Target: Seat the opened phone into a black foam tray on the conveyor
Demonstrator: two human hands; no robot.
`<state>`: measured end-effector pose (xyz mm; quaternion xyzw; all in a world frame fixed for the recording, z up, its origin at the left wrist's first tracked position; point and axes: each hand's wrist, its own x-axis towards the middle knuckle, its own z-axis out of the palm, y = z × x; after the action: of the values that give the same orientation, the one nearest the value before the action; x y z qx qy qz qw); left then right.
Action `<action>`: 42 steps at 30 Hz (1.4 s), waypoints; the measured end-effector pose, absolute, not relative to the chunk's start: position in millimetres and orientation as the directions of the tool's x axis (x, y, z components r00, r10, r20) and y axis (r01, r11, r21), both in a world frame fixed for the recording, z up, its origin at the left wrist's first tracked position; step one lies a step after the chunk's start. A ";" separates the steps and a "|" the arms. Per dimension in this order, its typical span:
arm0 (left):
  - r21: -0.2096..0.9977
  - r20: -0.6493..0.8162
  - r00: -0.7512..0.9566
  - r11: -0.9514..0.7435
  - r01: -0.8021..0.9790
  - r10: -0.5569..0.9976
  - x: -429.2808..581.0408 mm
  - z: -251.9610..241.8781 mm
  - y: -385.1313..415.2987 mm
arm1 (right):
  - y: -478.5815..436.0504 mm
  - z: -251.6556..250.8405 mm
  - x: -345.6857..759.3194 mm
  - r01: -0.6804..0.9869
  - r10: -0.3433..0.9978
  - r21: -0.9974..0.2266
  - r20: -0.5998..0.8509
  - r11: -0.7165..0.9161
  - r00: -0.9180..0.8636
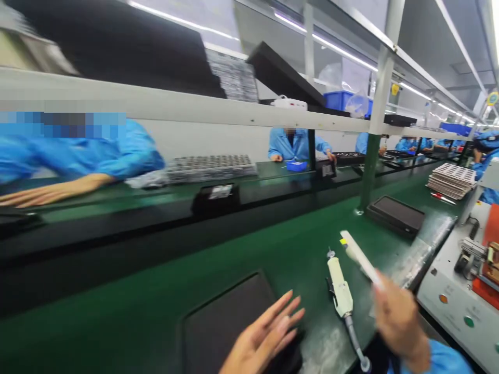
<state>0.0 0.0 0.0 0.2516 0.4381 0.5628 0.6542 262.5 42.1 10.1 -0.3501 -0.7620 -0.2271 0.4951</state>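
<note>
My left hand (263, 335) is open, fingers stretched out, over the right part of a flat black tray (226, 322) on the green bench (156, 296). Whether it touches the tray I cannot tell. In my right hand (401, 319), blurred by motion, is a long flat white strip (362, 257) held above the bench and pointing up and left. Near its far end shows a small yellow patch (343, 241). Between my hands lies a cream electric screwdriver (340, 288), its bit pointing away from me and its grey cable running toward me.
A dark belt (117, 234) runs beyond the bench, carrying a black device (217, 197). A shelf post (369, 171) rises near another black tray (396, 215). At right are stacked white trays (451, 181), a red pen (443, 198) and a machine (448, 291). Co-workers in blue sit opposite.
</note>
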 end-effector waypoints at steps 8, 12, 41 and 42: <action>0.673 -0.358 -0.130 0.159 -0.723 0.925 -12.6 3.7 32.8 | 33.3 -15.4 121.6 0.214 0.278 -0.193 0.811 0.958 -0.514; 0.642 -0.274 -0.160 0.056 -0.765 0.948 -39.6 -20.0 33.8 | 103.7 -44.0 191.0 0.564 0.577 -0.345 0.757 0.750 -0.305; 0.508 -0.173 -0.167 -0.058 -0.860 0.971 -51.6 -41.9 28.6 | 178.1 -138.1 258.7 0.793 0.799 -0.299 0.488 0.531 -0.351; 0.507 -0.171 -0.166 -0.058 -0.860 0.971 -51.8 -42.6 28.8 | 178.8 -139.7 259.2 0.793 0.801 -0.301 0.483 0.530 -0.353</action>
<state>-51.8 28.8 -42.6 0.1083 0.2565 0.7192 0.6365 259.2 178.8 -139.7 -0.4846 -0.8223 0.0073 0.2982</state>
